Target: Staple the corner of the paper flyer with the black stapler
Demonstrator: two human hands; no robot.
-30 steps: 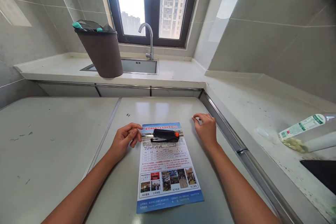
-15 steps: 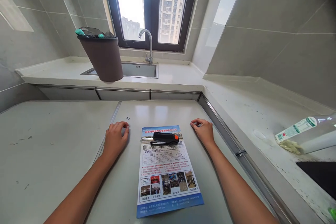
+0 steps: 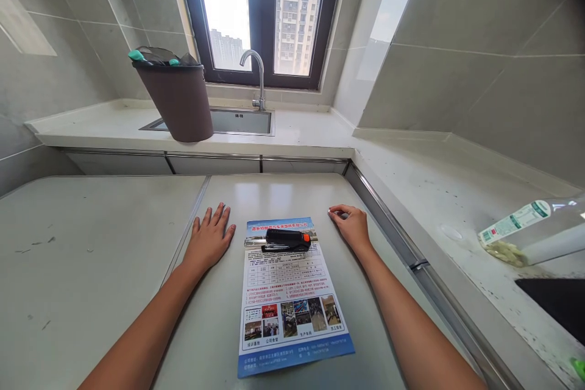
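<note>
My left hand [image 3: 209, 239] lies flat on the pale tabletop, its fingers spread, with nothing in it. The small dark bits near its fingertips are now mostly covered. My right hand [image 3: 351, 224] rests on the right side of the table, thumb and fingertips pinched together; whatever they hold, if anything, is too small to make out. Between the hands is a printed flyer [image 3: 289, 277] with blue bands, a table and photos. Across its upper part lies a black stapler [image 3: 286, 240] with an orange button, a silvery metal piece sticking out at its left end. Neither hand touches stapler or flyer.
Behind the table, a brown bin [image 3: 176, 100] stands at the front of the sink [image 3: 242, 122], below a tall faucet [image 3: 260, 76]. On the right counter [image 3: 411, 158] lies a clear labelled bottle [image 3: 521, 231], close to a black panel [image 3: 557, 304]. Dark scraps dot the table's left part.
My left hand has gone from curled to flat, its fingers stretching forward over the small dark bits. My right hand keeps its pinch. Stapler and flyer lie as before.
</note>
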